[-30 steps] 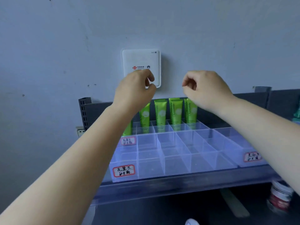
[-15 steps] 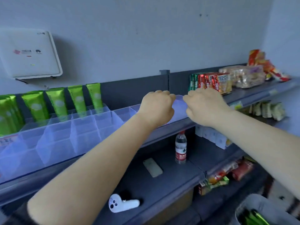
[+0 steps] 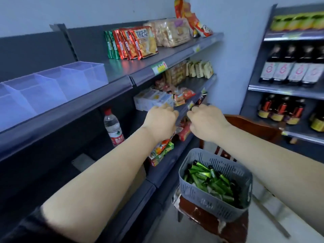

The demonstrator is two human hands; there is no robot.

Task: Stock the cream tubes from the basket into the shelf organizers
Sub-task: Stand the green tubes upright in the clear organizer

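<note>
Both hands, left hand (image 3: 162, 120) and right hand (image 3: 206, 121), hang loosely curled and empty above the grey basket (image 3: 194, 188) of green cream tubes (image 3: 208, 179) near right; a hasty grab could tip the basket off the wooden chair (image 3: 252, 127).

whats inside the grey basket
The grey basket holds a loose heap of green cream tubes lying at all angles. Its near wall and the top tubes hide the bottom layers.

Both hands (image 3: 162, 118) (image 3: 206, 120) hang empty above the basket (image 3: 201, 193) of green cream tubes (image 3: 208, 179).
</note>
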